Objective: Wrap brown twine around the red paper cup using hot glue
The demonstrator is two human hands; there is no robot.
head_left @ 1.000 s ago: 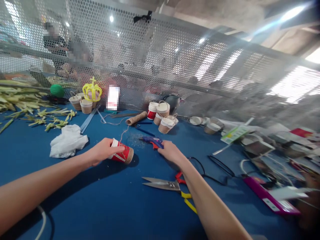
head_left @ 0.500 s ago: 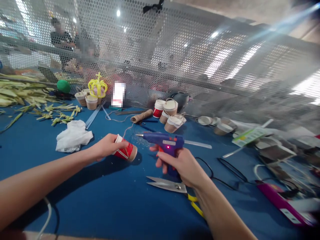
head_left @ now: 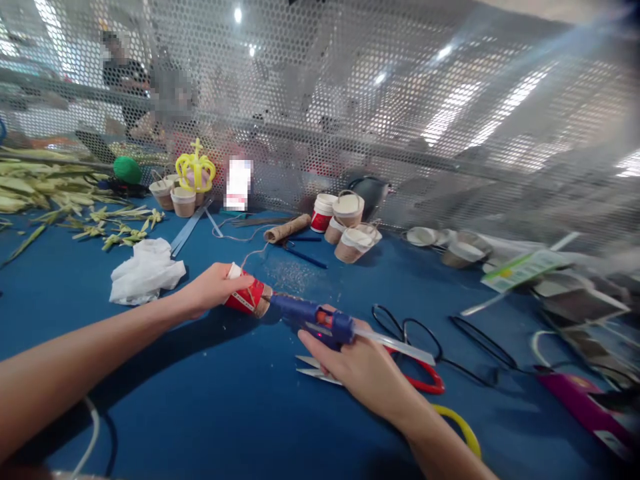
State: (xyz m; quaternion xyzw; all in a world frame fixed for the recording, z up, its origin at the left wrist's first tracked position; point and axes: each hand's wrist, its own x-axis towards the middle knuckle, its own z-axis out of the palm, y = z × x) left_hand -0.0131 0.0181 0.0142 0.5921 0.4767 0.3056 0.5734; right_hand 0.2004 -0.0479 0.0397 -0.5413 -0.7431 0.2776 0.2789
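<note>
My left hand (head_left: 213, 291) is closed around a red paper cup (head_left: 246, 298), tilted on its side with its base toward the right. Brown twine is wound round the cup's base end, and a loose strand runs from the cup to a roll of twine (head_left: 287, 229). My right hand (head_left: 345, 357) grips a blue hot glue gun (head_left: 313, 317), whose nozzle is at the wound end of the cup; whether it touches I cannot tell. A clear glue stick (head_left: 405, 347) sticks out of the gun's back. Scissors (head_left: 317, 371) lie partly hidden under my right hand.
Several twine-wrapped cups (head_left: 353, 243) stand by the mesh screen (head_left: 300, 100). A crumpled white cloth (head_left: 147, 272) and dry husks (head_left: 45, 180) lie left. Black cable (head_left: 470, 340) and a purple power strip (head_left: 580, 407) are at right. People are beyond the mesh.
My right hand has turned the glue gun and brought its nozzle down to the cup's twine-wound end. My left hand keeps its hold on the cup, with little movement.
</note>
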